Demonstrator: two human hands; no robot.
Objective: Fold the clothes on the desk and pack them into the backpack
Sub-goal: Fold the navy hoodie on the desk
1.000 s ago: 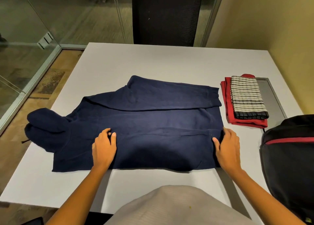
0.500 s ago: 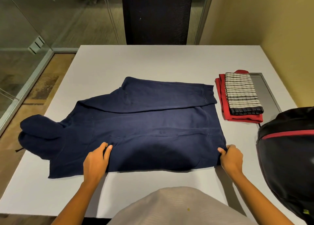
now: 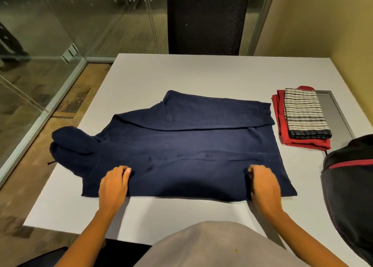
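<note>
Hoodie (image 3: 191,145): navy, spread flat on the desk (image 3: 181,73), one sleeve (image 3: 212,115) folded across it, hood (image 3: 72,143) at the left edge.
Left hand (image 3: 114,184): fingers curled, apparently pinching the near part of the cloth.
Right hand (image 3: 262,184): fingers curled into the cloth, gripping it.
Backpack (image 3: 349,196): at the desk's right edge.
Folded clothes (image 3: 302,115): striped on red, just beside the hoodie.

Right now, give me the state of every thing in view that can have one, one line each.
navy hoodie, flat on the desk, one sleeve folded across, hood over the left edge
left grip, curled, pinching the hoodie
right grip, curled, pinching the hoodie
red garment, folded
striped cloth, folded, on the red garment
backpack, open or zipped cannot tell
</note>
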